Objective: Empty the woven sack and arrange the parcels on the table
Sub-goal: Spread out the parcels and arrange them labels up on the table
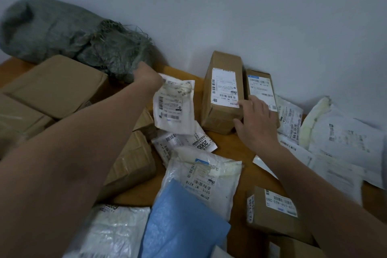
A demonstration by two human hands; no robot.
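Upward at eleven o'clock, left hand (147, 77) meets the grey woven sack (62, 31), its fingers hidden and grip untellable; right hand (254, 119) rests with spread fingers on the tall brown cardboard box (219, 117).

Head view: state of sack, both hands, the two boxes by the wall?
woven sack, on its side, bulging, frayed mouth crumpled
white mailer, lifted, tilted
left hand, grips white mailer's top corner
tall box, label up
small box, label up, beside tall box
right hand, open, resting across both boxes

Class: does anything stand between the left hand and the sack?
Nothing visible does. The left hand is at the frayed mouth of the sack. A white mailer lies just to the hand's right, not between them.
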